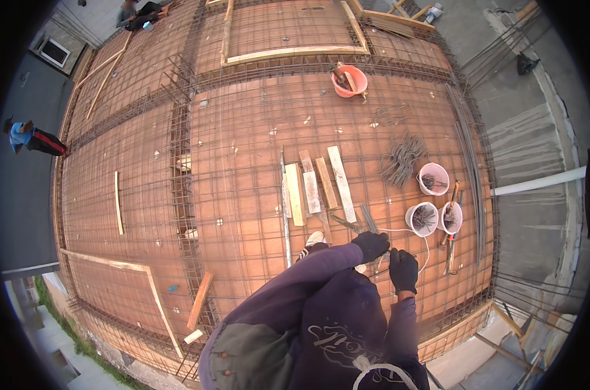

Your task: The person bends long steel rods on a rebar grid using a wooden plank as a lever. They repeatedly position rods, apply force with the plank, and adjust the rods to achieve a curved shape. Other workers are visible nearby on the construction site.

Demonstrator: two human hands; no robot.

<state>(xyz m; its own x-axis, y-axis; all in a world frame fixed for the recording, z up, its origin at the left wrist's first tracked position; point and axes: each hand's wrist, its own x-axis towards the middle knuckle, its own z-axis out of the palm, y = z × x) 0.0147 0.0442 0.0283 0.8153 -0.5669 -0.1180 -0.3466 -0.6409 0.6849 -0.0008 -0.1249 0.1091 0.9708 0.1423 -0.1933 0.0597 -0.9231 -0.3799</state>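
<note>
Both my hands wear black gloves and are close together over the rebar mesh [256,133], in front of my body. My left hand [371,246] has its fingers curled closed. My right hand [403,270] is also closed, a little nearer and to the right. Whatever they hold is too small and hidden to name. Thin grey bars [369,220] lie just beyond my left hand. A white bucket [417,231] filled with short dark metal pieces stands to the right of my hands, its pale handle loop reaching toward them.
Two more white buckets [443,188] [459,224] stand nearby, below a heap of bent bars [404,158]. Wooden boards [340,182] lie ahead. An orange bucket [354,93] and timber frame [295,53] are farther off. One person [23,136] stands left; another [134,18] sits far back.
</note>
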